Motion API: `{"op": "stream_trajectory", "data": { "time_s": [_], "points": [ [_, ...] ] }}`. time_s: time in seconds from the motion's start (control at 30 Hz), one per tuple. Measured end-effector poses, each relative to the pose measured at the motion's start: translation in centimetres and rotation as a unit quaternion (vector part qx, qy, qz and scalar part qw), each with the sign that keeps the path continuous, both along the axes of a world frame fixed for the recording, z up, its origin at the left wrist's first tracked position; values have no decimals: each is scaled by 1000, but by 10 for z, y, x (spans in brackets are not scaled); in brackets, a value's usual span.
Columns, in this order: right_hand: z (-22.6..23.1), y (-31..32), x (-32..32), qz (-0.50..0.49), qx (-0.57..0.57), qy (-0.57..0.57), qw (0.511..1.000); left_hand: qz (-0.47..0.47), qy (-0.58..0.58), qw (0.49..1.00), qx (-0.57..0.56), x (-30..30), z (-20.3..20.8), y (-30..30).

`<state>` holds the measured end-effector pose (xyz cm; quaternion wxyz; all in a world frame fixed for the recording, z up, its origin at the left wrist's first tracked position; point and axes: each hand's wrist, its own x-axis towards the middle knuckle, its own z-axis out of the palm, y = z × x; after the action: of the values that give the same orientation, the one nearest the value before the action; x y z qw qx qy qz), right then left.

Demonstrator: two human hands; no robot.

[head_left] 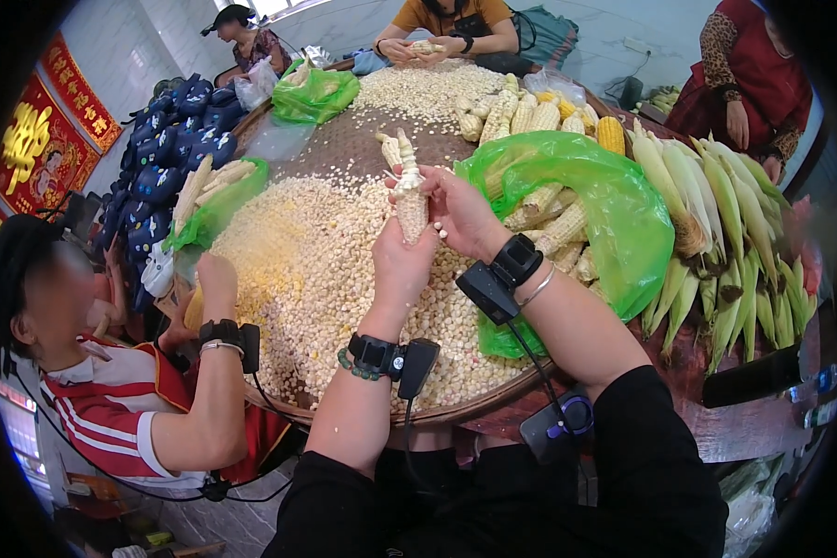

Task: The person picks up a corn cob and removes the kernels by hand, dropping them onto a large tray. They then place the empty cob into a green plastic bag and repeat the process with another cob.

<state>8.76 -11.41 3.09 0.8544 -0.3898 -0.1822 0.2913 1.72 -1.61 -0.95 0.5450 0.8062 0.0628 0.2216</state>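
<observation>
Above the loose kernels I hold a partly stripped corn cob [410,200] upright. My left hand [403,274] is closed around its lower part. My right hand [460,212] is closed against the cob's side, with fingers and thumb on it. A few kernels hang in the air just below my right fingers. The pale kernels [330,307] lie in a broad heap under both hands. Directly behind the held cob is another slim cob [390,151], partly hidden. To the right of my right hand, a green plastic bag [628,219] lies open around several white cobs [565,228].
The round tray's rim [493,398] curves in front of me. Unhusked corn [707,200] is piled at right, with more cobs [530,113] behind the bag. A co-worker's hand [216,279] works at left; another person's hands [426,48] hold a cob across the tray.
</observation>
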Motion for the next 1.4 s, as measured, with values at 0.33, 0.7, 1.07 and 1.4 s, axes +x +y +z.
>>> {"op": "stream_trajectory", "data": {
  "time_s": [0.33,0.7,1.07,1.4],
  "points": [
    [-3,0,4,6,14,11,1000,-3,-28,999,27,6,-15,6],
    [-1,-1,7,-9,28,4,1000,-11,-15,1000,25,-1,-9,-1],
    [-4,8,1,-51,-35,-70,996,-46,70,985,-151,-11,14,-13],
    [0,-5,7,48,100,50,993,-75,84,975,-194,-10,21,-6]
  ]
}}
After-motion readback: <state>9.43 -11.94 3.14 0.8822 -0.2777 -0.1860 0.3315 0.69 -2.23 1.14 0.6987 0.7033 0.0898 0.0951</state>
